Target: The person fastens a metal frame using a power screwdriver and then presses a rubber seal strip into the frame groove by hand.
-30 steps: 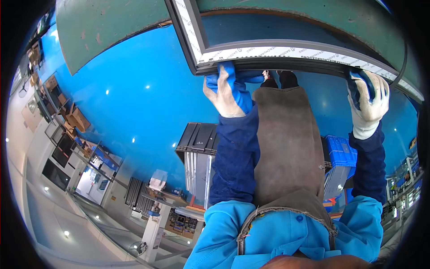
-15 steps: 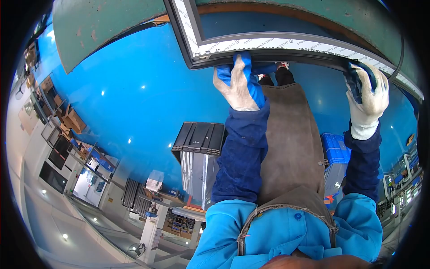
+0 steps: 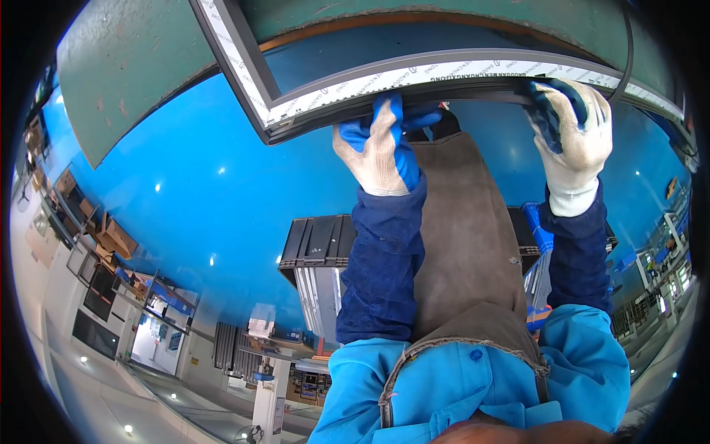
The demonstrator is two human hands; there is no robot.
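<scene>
A grey frame [image 3: 414, 72] with white printed film lies at the top on a green surface [image 3: 133, 74]. A black strip [image 3: 458, 92] runs along its near edge. My left hand [image 3: 381, 148], in a white and blue glove, is at that edge left of centre, with its fingertips curled at the strip. My right hand [image 3: 575, 137], gloved alike, curls round the same edge further right. The undersides of the fingers are partly hidden on both hands.
Below the left arm stands a black crate [image 3: 318, 240] with pale profiles under it. A blue crate [image 3: 538, 226] is near the right arm. Cardboard boxes [image 3: 116, 235] and shelving are at the far left. A dark cable [image 3: 629, 55] hangs over the frame at right.
The frame's corner has shifted left and slightly down in view. My right hand has moved left along with the view. My left hand slid right along the edge earlier and stays at the strip.
</scene>
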